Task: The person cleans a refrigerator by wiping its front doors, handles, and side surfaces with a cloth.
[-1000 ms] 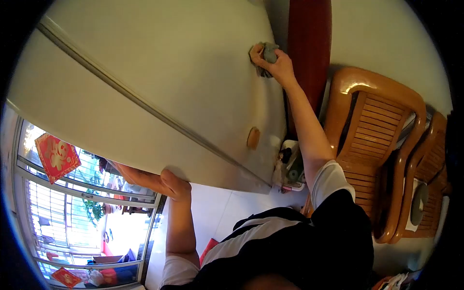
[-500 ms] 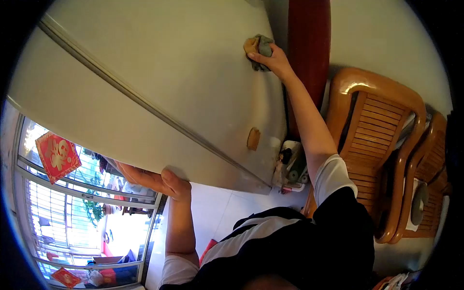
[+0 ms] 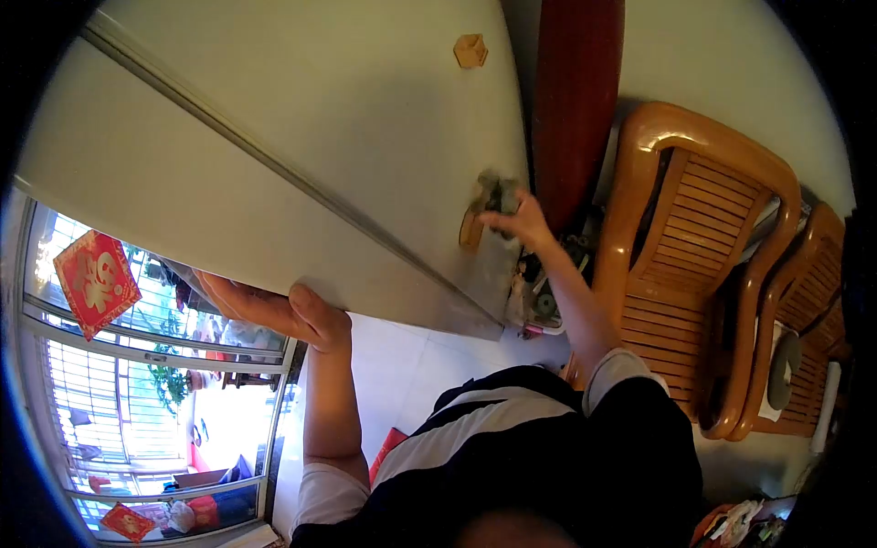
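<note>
My right hand [image 3: 523, 222] is closed on a grey-green cloth [image 3: 496, 187], blurred by motion, against the pale refrigerator door [image 3: 365, 119]. Just beside the cloth is a small brown wooden-looking piece [image 3: 470, 231] on the door, and a similar hexagonal piece [image 3: 470, 51] shows higher up. At the refrigerator's edge, my left hand [image 3: 274, 310] lies with its fingers stretched out, holding nothing that I can see. A long groove [image 3: 247, 146] runs slantwise across the front.
Wooden slatted chairs [image 3: 699, 247] stand to the right, near a dark red upright panel [image 3: 575, 110]. A bin of odds and ends [image 3: 544, 306] sits on the floor by the refrigerator. At the left are glass doors with a red paper decoration [image 3: 98, 284].
My right hand has moved down the door with the cloth, from the upper piece to the lower one, uncovering the upper piece. My left hand stays at the edge.
</note>
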A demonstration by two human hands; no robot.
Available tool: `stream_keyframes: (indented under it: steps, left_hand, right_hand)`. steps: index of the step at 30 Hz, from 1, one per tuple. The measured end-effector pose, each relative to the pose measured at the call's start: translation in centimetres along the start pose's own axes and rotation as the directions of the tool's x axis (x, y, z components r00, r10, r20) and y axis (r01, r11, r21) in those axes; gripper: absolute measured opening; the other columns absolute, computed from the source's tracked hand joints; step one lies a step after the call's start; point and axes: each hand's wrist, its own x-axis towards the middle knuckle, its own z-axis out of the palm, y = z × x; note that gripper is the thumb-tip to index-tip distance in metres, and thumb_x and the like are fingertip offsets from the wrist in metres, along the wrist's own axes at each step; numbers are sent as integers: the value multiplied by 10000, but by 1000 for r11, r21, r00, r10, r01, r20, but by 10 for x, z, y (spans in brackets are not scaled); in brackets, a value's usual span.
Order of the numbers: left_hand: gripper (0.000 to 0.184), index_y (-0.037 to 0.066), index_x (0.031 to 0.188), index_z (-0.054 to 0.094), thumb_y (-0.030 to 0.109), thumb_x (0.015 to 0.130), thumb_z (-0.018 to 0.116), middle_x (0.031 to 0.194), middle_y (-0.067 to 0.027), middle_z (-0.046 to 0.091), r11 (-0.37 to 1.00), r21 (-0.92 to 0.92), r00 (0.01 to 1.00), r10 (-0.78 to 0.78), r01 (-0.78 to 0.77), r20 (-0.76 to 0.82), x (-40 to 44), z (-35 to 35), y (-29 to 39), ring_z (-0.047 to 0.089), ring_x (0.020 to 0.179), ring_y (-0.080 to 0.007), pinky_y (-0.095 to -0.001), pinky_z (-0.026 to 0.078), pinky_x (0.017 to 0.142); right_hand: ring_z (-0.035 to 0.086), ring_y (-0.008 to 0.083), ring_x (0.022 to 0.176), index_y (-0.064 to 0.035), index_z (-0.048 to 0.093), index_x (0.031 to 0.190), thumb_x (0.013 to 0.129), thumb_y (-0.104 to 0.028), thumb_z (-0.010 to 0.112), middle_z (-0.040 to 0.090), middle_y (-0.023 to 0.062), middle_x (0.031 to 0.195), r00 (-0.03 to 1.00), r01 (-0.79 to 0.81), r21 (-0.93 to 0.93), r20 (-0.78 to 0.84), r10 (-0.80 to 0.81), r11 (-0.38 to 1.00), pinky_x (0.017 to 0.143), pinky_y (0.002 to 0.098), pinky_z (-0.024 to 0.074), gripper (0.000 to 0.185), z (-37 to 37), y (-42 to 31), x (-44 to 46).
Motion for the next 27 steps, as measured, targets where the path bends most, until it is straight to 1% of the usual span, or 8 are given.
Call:
stream_keyframes:
  steps: [3,7,9,13,16,18,22,27]
  left_hand:
    - [751,40,1429,203,559,911,364,1417,-207,228,1000,-12,1000,21,-21,-8,1,2,-2,216,1361,-343,-494,251,1072]
    - [755,26,1428,203,555,914,363,1415,-212,228,999,-36,1000,3,-3,-3,1,3,2,243,1344,-342,-492,256,1061]
    - [760,13,1428,201,554,918,360,1416,-219,219,999,-34,1000,-10,10,-2,0,3,3,246,1336,-340,-494,248,1049]
    - [758,6,1427,200,550,922,354,1421,-221,205,1000,26,998,-3,1,61,1,-4,2,233,1337,-340,-493,224,1050]
    - [754,8,1427,202,551,926,351,1425,-224,203,1000,27,1000,10,-10,14,1,0,2,208,1346,-342,-494,207,1051]
    - [747,7,1427,202,545,931,354,1427,-227,204,999,34,1000,-9,8,20,-1,0,4,189,1353,-354,-494,185,1060]
    - [734,1,1427,198,527,940,353,1431,-235,201,999,39,999,12,-14,44,1,-4,8,168,1360,-364,-495,169,1065]
    - [725,-21,1425,181,490,947,370,1451,-244,174,999,39,999,11,-13,48,-1,-3,6,136,1372,-383,-526,141,1073]
  right_hand:
    - [420,325,1236,39,521,1226,506,-494,882,419,202,1330,986,142,-179,110,-124,974,1041,375,350,966,10,-20,-38]
    - [436,330,1197,56,529,1186,480,-476,889,437,199,1257,983,175,-319,112,-146,932,1010,375,375,955,14,-29,-47]
    - [453,323,1167,64,533,1161,492,-454,885,456,184,1189,961,277,-385,88,-263,881,975,374,399,916,18,-20,-45]
    - [474,316,1142,68,538,1133,523,-439,872,454,173,1177,983,180,-355,50,-174,917,942,378,421,861,24,-26,-55]
    - [519,311,1048,16,551,1122,573,-305,845,488,167,1157,971,232,-253,12,-237,939,937,376,419,701,28,-46,-57]
    - [517,319,1038,5,545,1130,605,-250,806,488,159,1130,910,326,-265,-174,-378,907,911,379,434,640,22,-83,-57]
    - [527,332,1057,17,528,1159,595,-263,821,456,178,1147,859,356,-553,-124,-497,754,885,399,472,694,-15,-201,-27]
    - [579,339,987,-16,543,1101,588,-239,793,482,152,1169,810,347,-796,-12,-587,495,800,410,504,612,-18,-267,16]
